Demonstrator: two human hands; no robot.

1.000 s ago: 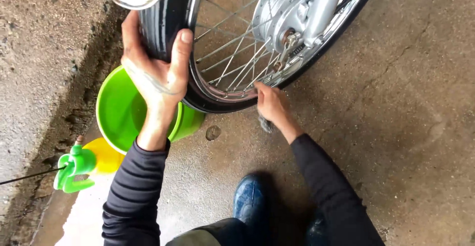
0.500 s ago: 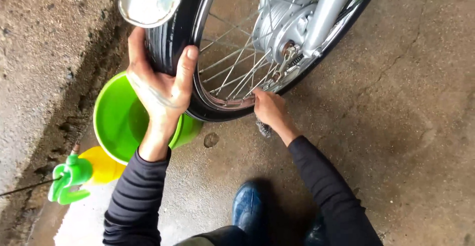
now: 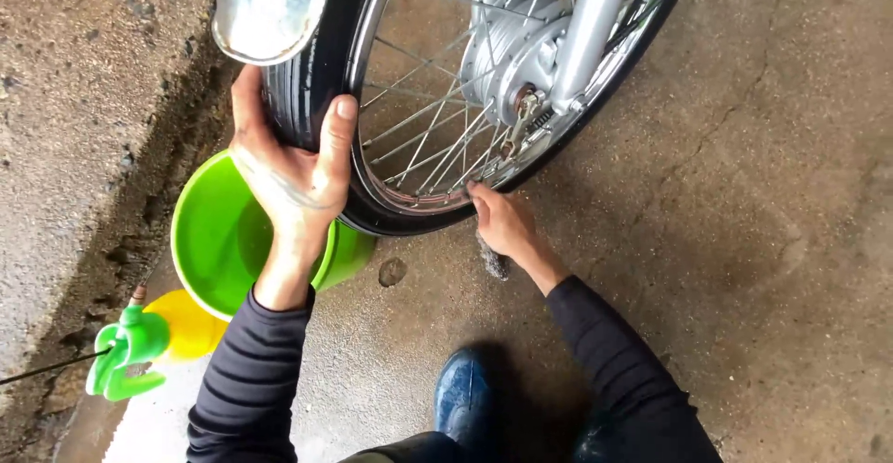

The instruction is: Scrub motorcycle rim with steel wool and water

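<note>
At your lower left you have a bright green bucket (image 3: pixel 219 240) standing on the wet concrete floor (image 3: pixel 744 240), its far rim tucked under the curve above it. Just beside it, lower and further left, you have a yellow spray bottle (image 3: pixel 186 325) with a green trigger head (image 3: pixel 126 351); a thin dark hose (image 3: pixel 42 368) runs off from the head to the left edge. Along your left runs a rough raised concrete kerb (image 3: pixel 65 128), dark and damp where it meets the floor. A fine crack crosses the floor at your right. Your blue boot (image 3: pixel 462 396) shows at the bottom centre.
</note>
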